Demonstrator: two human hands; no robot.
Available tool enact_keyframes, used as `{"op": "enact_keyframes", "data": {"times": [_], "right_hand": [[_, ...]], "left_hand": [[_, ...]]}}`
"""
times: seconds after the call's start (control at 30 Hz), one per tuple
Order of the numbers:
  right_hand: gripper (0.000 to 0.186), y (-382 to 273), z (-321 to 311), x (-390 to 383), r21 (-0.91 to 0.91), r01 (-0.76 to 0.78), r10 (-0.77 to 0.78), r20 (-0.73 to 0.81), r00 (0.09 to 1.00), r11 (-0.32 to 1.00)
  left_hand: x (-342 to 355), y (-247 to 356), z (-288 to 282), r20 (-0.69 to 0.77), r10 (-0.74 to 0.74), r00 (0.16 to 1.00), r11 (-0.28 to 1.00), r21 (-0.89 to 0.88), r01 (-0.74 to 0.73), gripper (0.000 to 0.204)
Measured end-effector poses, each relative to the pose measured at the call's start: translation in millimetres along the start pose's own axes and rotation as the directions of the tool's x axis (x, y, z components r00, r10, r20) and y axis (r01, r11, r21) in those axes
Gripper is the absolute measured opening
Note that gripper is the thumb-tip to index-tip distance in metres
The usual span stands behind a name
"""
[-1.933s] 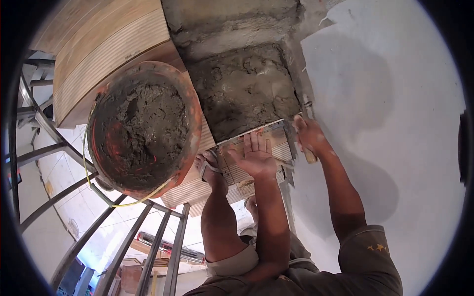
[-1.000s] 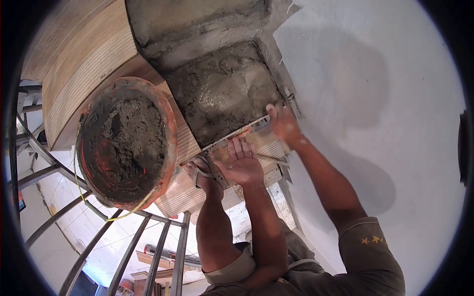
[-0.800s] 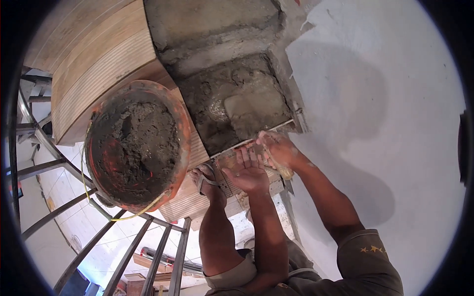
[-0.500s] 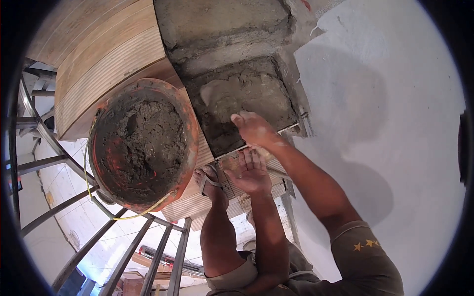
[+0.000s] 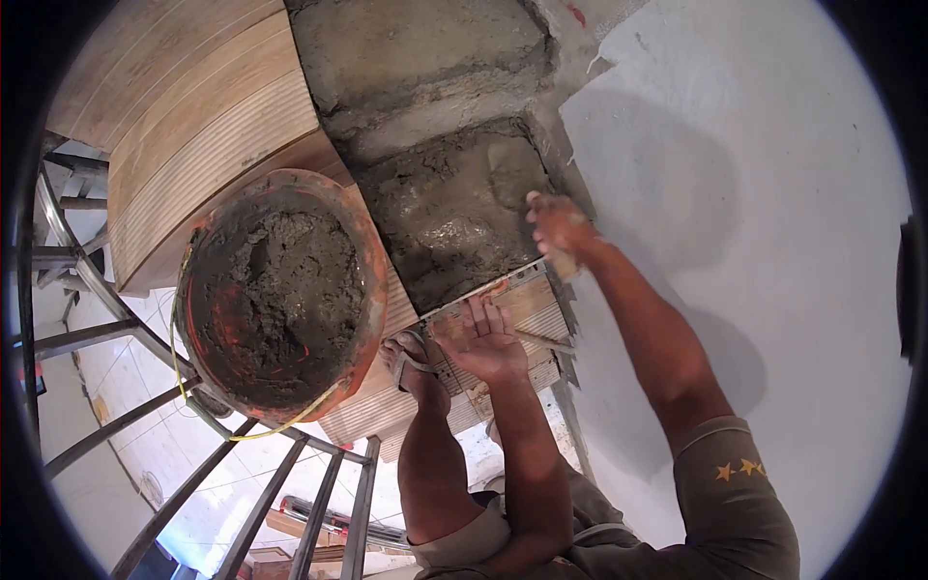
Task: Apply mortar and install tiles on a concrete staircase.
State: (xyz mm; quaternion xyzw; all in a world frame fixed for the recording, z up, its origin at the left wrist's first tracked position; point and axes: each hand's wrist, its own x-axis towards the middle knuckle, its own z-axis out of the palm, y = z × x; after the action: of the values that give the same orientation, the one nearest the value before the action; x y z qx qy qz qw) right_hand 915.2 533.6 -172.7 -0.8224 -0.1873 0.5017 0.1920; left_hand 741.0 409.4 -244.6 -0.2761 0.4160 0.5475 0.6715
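Note:
My right hand (image 5: 561, 227) is closed round a trowel (image 5: 516, 176). A pale handle end shows below the fist, and the mortar-coated blade lies over the wet mortar bed (image 5: 445, 208) near its right side. My left hand (image 5: 483, 343) is palm up with fingers spread, just below the front edge of that step, and nothing rests in it. An orange bucket (image 5: 379, 319) holding grey mortar (image 5: 300, 280) stands to the left of the bed.
Wood-look tiles (image 5: 213, 116) cover the steps at upper left. A metal railing (image 5: 203, 493) curves round the left and front. A white wall (image 5: 677, 184) closes the right side. My sandalled foot (image 5: 411, 358) is on the tiled step below.
My right hand has swept the trowel to the right and slightly away, leaving the mortar flatter and shinier in the middle. My left hand has stayed nearly in place.

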Motion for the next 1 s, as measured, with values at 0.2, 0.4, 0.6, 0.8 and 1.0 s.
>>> {"op": "enact_keyframes", "data": {"times": [0.2,0.4,0.6,0.8,1.0], "right_hand": [[0.041,32,31,-52,-0.433,0.499,-0.363,0.36,0.859,0.751],[0.043,33,49,-73,-0.596,0.4,-0.338,0.219,0.915,0.696],[0.041,-11,68,-41,-0.682,0.482,-0.388,0.303,0.871,0.55],[0.041,-36,56,-31,-0.694,0.44,-0.569,0.054,0.821,0.57],[0.03,3,38,-86,-0.659,0.58,-0.876,-0.313,0.368,0.479]], "left_hand": [[-8,-21,4,0.011,-0.065,0.998,0.998,-0.025,0.065,0.103],[-5,-17,-15,0.069,-0.027,0.997,0.998,0.057,0.023,0.107],[-4,-18,-19,0.102,-0.047,0.994,0.996,0.075,0.04,0.105],[-10,-16,-6,0.02,-0.043,0.999,0.998,0.05,0.041,0.095],[-11,-12,-4,0.026,-0.038,0.999,0.999,0.017,0.038,0.095]]}}
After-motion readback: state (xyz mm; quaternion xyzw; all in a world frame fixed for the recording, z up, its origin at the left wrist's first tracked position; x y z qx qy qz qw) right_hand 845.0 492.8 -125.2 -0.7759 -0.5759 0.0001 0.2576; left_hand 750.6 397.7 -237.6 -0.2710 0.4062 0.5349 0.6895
